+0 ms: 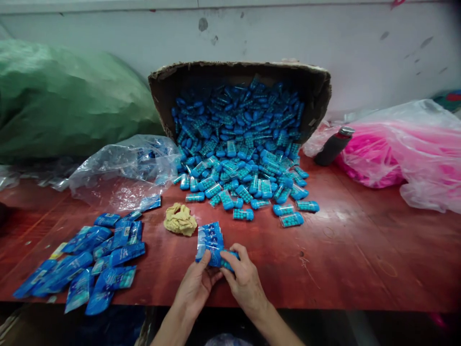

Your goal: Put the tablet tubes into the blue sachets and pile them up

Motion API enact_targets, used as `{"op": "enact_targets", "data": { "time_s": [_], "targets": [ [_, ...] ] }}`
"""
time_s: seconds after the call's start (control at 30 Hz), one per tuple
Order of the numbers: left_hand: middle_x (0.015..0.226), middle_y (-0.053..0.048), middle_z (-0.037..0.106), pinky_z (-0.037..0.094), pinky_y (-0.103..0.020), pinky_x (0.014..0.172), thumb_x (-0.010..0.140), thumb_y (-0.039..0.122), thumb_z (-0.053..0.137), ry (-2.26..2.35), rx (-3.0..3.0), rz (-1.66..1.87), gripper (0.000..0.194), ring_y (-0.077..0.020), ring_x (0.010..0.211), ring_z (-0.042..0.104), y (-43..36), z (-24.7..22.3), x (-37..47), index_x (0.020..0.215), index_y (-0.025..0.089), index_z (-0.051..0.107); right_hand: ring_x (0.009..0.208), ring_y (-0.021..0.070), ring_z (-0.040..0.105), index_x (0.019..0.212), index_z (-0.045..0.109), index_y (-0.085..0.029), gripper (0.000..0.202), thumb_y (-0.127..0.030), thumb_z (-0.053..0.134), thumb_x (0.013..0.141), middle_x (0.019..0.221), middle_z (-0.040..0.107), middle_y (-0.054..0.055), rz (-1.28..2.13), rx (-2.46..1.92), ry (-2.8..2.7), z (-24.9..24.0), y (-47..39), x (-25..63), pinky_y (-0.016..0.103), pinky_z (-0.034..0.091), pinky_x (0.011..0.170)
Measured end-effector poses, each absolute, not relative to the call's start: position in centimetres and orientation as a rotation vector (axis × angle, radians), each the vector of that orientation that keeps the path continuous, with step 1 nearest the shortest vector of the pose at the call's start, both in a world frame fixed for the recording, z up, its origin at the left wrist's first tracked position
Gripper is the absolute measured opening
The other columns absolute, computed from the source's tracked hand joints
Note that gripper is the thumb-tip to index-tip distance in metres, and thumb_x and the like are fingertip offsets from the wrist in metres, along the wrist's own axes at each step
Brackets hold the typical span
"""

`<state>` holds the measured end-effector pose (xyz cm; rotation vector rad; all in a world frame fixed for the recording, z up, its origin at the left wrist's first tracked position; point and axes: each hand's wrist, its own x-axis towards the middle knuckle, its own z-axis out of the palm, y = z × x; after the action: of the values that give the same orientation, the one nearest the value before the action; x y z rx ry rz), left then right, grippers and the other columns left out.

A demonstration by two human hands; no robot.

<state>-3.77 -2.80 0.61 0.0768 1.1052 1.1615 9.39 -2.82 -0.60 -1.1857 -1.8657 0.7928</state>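
Note:
Close to the table's front edge my left hand (199, 278) pinches a blue printed packet (215, 258) between thumb and fingers. Touching that packet's right end, my right hand (245, 278) grips a small clear container of turquoise balls (228, 261). Whether the container is partly inside the packet I cannot tell. More flat blue packets (210, 234) lie overlapped just beyond my fingers. A crumpled yellow cloth (180, 219) sits to their left. Farther back, a heap of the same blue-capped containers (237, 158) spills from a worn cardboard box (320, 108) lying on its side.
Filled blue packets (118, 254) are piled at the left, some over the front edge of the red table (360, 250). A clear plastic bag (108, 168) and a green sack (68, 101) lie behind them. At right stand a dark bottle (333, 148) and a pink-filled bag (382, 154).

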Motion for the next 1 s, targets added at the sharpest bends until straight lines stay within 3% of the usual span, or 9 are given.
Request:
{"op": "enact_targets", "data": {
  "time_s": [0.13, 0.27, 0.43, 0.6, 0.73, 0.87, 1.0],
  "targets": [
    [0.07, -0.006, 0.071, 0.05, -0.025, 0.057, 0.069, 0.022, 0.066, 1.115, 0.102, 1.112, 0.014, -0.0152, 0.06, 0.064, -3.0, 0.4, -4.2, 0.079, 0.012, 0.063, 0.102, 0.0195, 0.052, 0.113, 0.055, -0.025, 0.035, -0.015, 0.052, 0.079, 0.112, 0.049, 0.007, 1.103, -1.07, -1.734, 0.5, -3.1, 9.8, 0.031, 0.045, 0.087],
    [0.072, -0.005, 0.071, 0.051, -0.029, 0.06, 0.07, 0.022, 0.065, 1.126, 0.064, 1.028, 0.012, -0.017, 0.063, 0.065, -2.8, 0.7, -4.8, 0.079, 0.015, 0.062, 0.097, 0.0169, 0.056, 0.107, 0.059, -0.026, 0.031, -0.013, 0.05, 0.081, 0.105, 0.057, 0.004, 1.383, -1.01, -1.413, 1.0, -3.0, 10.2, 0.029, 0.046, 0.084],
    [0.07, -0.004, 0.071, 0.05, -0.027, 0.066, 0.072, 0.018, 0.063, 1.039, 0.031, 1.101, 0.005, -0.015, 0.064, 0.065, -2.8, 1.5, -3.9, 0.075, 0.014, 0.063, 0.094, 0.0186, 0.056, 0.109, 0.058, -0.026, 0.038, -0.013, 0.059, 0.073, 0.102, 0.06, 0.004, 1.329, -1.03, -1.355, 0.3, -3.2, 9.5, 0.031, 0.045, 0.084],
    [0.075, -0.007, 0.071, 0.049, -0.032, 0.075, 0.071, 0.021, 0.064, 1.02, 0.112, 1.048, 0.012, -0.0189, 0.074, 0.066, -2.9, 2.1, -3.3, 0.079, 0.013, 0.065, 0.085, 0.0184, 0.06, 0.104, 0.057, -0.021, 0.032, -0.016, 0.06, 0.072, 0.096, 0.063, 0.005, 1.407, -1.103, -1.155, -0.5, -3.3, 9.2, 0.031, 0.049, 0.076],
    [0.069, -0.004, 0.07, 0.05, -0.026, 0.068, 0.072, 0.024, 0.063, 1.083, 0.154, 1.116, 0.012, -0.0151, 0.065, 0.064, -2.6, 2.6, -3.5, 0.073, 0.013, 0.066, 0.089, 0.0179, 0.058, 0.102, 0.059, -0.023, 0.03, -0.016, 0.06, 0.074, 0.095, 0.062, 0.003, 1.186, -1.133, -1.391, 0.1, -3.7, 9.4, 0.029, 0.046, 0.081],
    [0.071, -0.006, 0.07, 0.049, -0.022, 0.059, 0.072, 0.022, 0.063, 1.008, 0.161, 1.039, 0.012, -0.0129, 0.06, 0.063, -2.6, 2.5, -4.1, 0.076, 0.011, 0.067, 0.09, 0.0174, 0.056, 0.112, 0.054, -0.028, 0.047, -0.023, 0.07, 0.068, 0.1, 0.058, 0.002, 1.223, -1.042, -1.456, 1.0, -3.5, 9.7, 0.029, 0.045, 0.083],
    [0.076, -0.007, 0.071, 0.05, -0.027, 0.069, 0.073, 0.021, 0.061, 0.879, 0.135, 0.97, 0.016, -0.017, 0.07, 0.065, -3.1, 1.8, -4.6, 0.084, 0.012, 0.067, 0.109, 0.0213, 0.049, 0.124, 0.045, -0.031, 0.07, -0.033, 0.075, 0.061, 0.124, 0.045, 0.004, 1.415, -0.932, -1.491, 1.2, -2.9, 10.2, 0.033, 0.039, 0.094]
  ]
}}
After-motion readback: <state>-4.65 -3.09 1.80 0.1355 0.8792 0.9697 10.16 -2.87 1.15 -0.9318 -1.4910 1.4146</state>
